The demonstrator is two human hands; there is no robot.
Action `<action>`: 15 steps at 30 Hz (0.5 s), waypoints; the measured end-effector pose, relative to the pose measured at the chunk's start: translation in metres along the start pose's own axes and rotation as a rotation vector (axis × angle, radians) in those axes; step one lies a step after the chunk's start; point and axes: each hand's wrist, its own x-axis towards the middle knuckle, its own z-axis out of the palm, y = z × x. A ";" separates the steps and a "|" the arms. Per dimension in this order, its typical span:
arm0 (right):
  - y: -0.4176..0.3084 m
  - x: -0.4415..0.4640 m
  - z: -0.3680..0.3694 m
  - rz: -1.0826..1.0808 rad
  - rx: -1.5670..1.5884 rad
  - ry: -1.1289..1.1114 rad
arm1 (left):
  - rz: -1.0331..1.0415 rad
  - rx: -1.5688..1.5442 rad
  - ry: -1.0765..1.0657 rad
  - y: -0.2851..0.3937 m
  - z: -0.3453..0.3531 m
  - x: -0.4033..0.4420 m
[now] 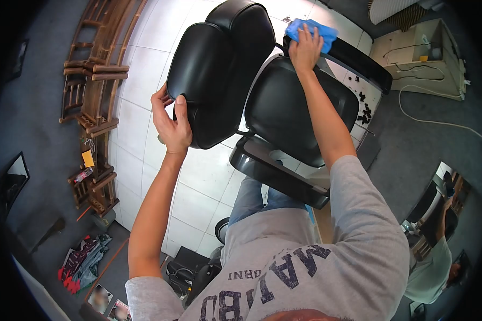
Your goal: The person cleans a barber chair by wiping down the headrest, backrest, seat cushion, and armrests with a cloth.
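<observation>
A black salon chair (300, 109) stands in front of me, its padded backrest (219, 69) turned toward the left. My left hand (172, 119) grips the near left edge of that backrest, thumb on top and fingers partly hidden round the side. At the chair's far side, my right hand (306, 51) presses a crumpled blue cloth (326, 35) against the end of the far armrest (359, 61). Closer to my body is the near armrest (278, 168), glossy black, which neither hand touches.
Dark hair clippings (364, 113) lie on the white tiled floor (193, 182). Bamboo seating (93, 75) lines the left wall. A wooden cabinet (428, 61) with trailing cables stands at right, above a mirror (434, 224). A black bag (190, 275) sits at lower left.
</observation>
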 end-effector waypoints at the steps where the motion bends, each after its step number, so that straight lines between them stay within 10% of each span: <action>1: -0.006 0.004 0.005 -0.007 0.090 0.000 | -0.004 0.001 0.002 0.001 0.000 -0.001; 5: 0.007 0.047 -0.013 0.630 0.712 -0.293 | 0.010 0.010 0.032 0.002 0.001 0.001; 7: -0.014 0.075 -0.047 0.704 1.207 0.005 | 0.008 0.015 0.029 0.003 0.000 -0.001; 11: -0.077 0.099 -0.066 0.431 0.961 -0.407 | 0.002 0.025 0.024 0.000 -0.001 0.000; 15: -0.130 0.016 -0.046 0.362 1.047 0.004 | -0.001 0.018 0.019 0.000 -0.001 -0.003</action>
